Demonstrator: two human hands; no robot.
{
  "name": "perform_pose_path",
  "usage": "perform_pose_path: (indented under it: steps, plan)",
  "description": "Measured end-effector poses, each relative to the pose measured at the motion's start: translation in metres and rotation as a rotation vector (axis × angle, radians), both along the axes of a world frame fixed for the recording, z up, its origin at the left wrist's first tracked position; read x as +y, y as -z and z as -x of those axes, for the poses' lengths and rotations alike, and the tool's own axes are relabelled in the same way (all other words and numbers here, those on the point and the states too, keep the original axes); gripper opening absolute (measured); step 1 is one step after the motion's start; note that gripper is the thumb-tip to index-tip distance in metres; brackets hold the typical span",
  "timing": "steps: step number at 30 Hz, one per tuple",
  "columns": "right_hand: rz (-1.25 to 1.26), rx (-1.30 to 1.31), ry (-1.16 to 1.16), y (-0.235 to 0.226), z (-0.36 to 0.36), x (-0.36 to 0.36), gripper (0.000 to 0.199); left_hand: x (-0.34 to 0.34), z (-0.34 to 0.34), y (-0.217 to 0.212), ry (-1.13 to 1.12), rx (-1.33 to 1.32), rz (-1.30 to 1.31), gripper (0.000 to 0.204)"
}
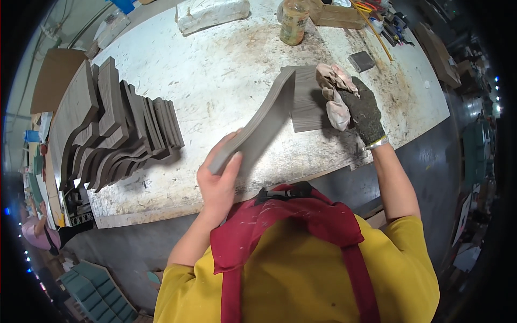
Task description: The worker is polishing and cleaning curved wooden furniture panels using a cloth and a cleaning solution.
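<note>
Thumb and fingers of the left hand (216,182) pinch the near end of a curved gray board (267,113), edge-up at mid-tabletop (215,81). The gloved right hand (367,110) clutches a crumpled cloth (337,112) beside a flat gray piece (308,110); similar curved boards (110,126) cluster left.

Curved board (264,117) near crumpled cloth (337,112)

Stained white worktable (237,62) carries curved wood-grain boards (112,116) at left. Wrapped white package (211,15), jar (294,24), small grey block (361,62) also on it.
</note>
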State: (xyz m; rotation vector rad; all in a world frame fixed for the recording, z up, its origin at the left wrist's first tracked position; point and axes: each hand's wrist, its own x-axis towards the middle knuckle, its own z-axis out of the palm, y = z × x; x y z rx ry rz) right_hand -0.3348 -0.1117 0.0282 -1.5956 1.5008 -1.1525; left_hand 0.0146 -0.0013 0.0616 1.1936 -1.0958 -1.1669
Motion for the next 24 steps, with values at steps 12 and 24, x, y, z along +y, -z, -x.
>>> perform_pose_path:
  steps: [12,24]
  plan:
    - [-0.176,-0.084,0.234,0.011,0.065,0.053,0.039,-0.106,0.125,0.067,0.294,-1.021,0.851,0.053]
    - [-0.206,0.332,-0.291,0.034,0.100,0.033,0.053,-0.122,0.098,0.067,0.206,-0.904,0.134,0.074]
